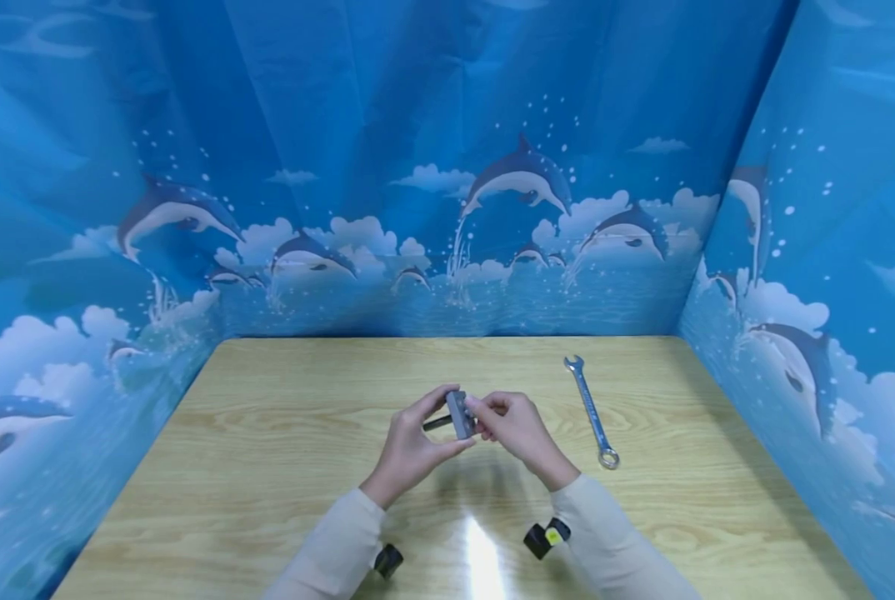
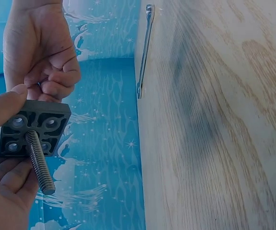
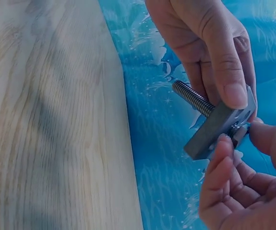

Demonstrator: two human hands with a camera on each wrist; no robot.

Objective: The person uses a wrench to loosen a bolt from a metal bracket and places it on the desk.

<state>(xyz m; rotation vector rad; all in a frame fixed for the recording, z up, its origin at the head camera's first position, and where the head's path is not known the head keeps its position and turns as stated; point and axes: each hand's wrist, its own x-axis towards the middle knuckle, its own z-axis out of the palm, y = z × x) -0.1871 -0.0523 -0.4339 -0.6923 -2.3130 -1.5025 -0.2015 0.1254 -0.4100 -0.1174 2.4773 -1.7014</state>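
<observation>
My left hand [image 1: 412, 442] grips a small square grey plate [image 1: 458, 415] by its edges, above the table. A threaded bolt [image 2: 41, 165] sticks out of the plate's ribbed face, which has several round holes, as the left wrist view shows. On the opposite face, my right hand [image 1: 521, 427] pinches a shiny metal nut or bolt head [image 3: 241, 135] between thumb and fingertips; I cannot tell which of the two it is. That piece sits close against the plate in the right wrist view, partly hidden by the fingers.
A combination wrench [image 1: 592, 412] lies on the wooden table [image 1: 290, 433], right of the hands, its open end pointing away. Blue dolphin-print curtains [image 1: 417, 125] hang along the table's back and sides. Both sleeves carry black wrist cameras.
</observation>
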